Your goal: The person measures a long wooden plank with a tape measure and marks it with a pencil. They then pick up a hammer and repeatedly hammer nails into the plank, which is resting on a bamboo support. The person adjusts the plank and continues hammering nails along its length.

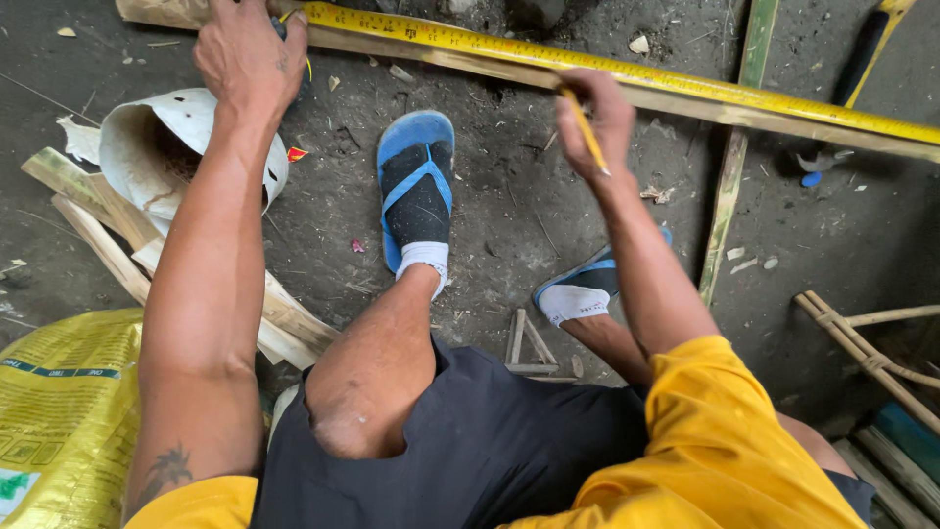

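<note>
Two hands at work: both are reaching forward over a long pale split-bamboo slat (685,98) lying across the dark dirt floor (509,216)
Left hand: the left hand (245,54) is pressing down near the slat's left end, fingers curled over the dark case of a yellow steel measuring tape (607,67); the case itself is mostly hidden under the palm
Right hand: the right hand (597,122) is pinching a short yellow pencil (585,127) between closed fingers, its tip pointing down toward the slat just below the tape's edge
Where the tape lies: the tape blade is stretching along the top of the slat, touching it, from the left hand out past the right edge of view
Step in hand: judging by the pose, a length is being marked off, with the pencil arriving at the slat
Next move calls for: the left hand holding the tape taut and unmoving while the pencil tip is meeting the slat squarely at the chosen graduation
Nearby: a blue rubber sandal (416,186) is planted between the arms, a thin green bamboo strip (732,157) is crossing under the slat, a white cracked plastic container (162,142) is sitting beside the left forearm
</note>
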